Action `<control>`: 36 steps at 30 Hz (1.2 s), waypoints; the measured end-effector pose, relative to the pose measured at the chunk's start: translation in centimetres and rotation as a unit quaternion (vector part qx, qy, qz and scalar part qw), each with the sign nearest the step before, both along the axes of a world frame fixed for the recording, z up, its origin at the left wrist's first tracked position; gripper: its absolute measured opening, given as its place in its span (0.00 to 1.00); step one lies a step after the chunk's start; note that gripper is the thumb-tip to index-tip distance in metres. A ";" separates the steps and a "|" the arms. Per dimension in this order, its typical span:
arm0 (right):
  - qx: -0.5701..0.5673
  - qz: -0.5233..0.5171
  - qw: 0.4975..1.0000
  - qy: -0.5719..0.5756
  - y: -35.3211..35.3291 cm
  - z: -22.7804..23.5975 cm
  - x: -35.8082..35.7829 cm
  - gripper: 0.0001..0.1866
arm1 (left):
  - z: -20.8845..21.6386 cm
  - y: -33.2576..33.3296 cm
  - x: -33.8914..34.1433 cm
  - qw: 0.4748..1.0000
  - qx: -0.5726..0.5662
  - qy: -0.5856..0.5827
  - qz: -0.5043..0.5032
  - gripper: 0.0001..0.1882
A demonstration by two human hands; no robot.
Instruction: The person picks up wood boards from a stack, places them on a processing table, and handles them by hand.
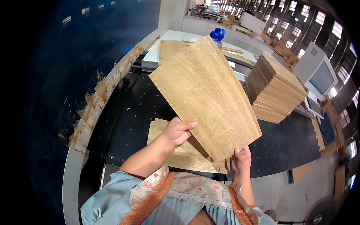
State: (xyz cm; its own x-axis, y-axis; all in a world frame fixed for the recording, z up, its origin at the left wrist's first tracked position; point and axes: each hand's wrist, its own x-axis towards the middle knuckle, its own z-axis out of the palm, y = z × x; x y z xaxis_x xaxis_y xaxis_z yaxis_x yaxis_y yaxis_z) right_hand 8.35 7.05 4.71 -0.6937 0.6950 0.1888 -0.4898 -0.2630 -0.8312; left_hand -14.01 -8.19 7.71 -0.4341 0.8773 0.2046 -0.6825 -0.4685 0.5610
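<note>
Overhead, head view only: person holds a veneer sheet [204,97] up over a black table [288,146], tilted, its far corner toward the back of the bench. Left hand [178,130] grips the sheet's left edge, thumb on the upper face, fingers curled beneath. Right hand [242,159] pinches the near bottom corner, fingertips [237,152] showing on the edge. Sheet is pale oak-coloured, grain running lengthwise, slightly bowed.

Beneath it, a second sheet [180,153] lies flat on the table, partly hidden by the left forearm. A stack [275,90] of similar sheets sits to the right, near the raised sheet but apart from it. Blue bottle [217,35] stands behind, its base hidden by the sheet's top corner. Monitor [318,77] far right. Veneer scraps [97,99] line the table's left rim.
</note>
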 end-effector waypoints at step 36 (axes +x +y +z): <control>-0.086 0.026 0.988 -0.125 2.0 -1.9 -2.0 0.22 | -6.6 -4.8 -0.4 0.985 -0.141 -0.096 -0.020 0.27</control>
State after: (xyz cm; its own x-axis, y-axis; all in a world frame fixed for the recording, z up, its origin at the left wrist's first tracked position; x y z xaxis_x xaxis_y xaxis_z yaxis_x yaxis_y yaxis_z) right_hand 6.37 9.03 2.77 -0.7392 0.6641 -0.1120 -0.2561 -0.4310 -0.8652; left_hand -14.45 -12.95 1.15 -0.4056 0.9043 -0.1333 -0.8036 -0.2833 0.5235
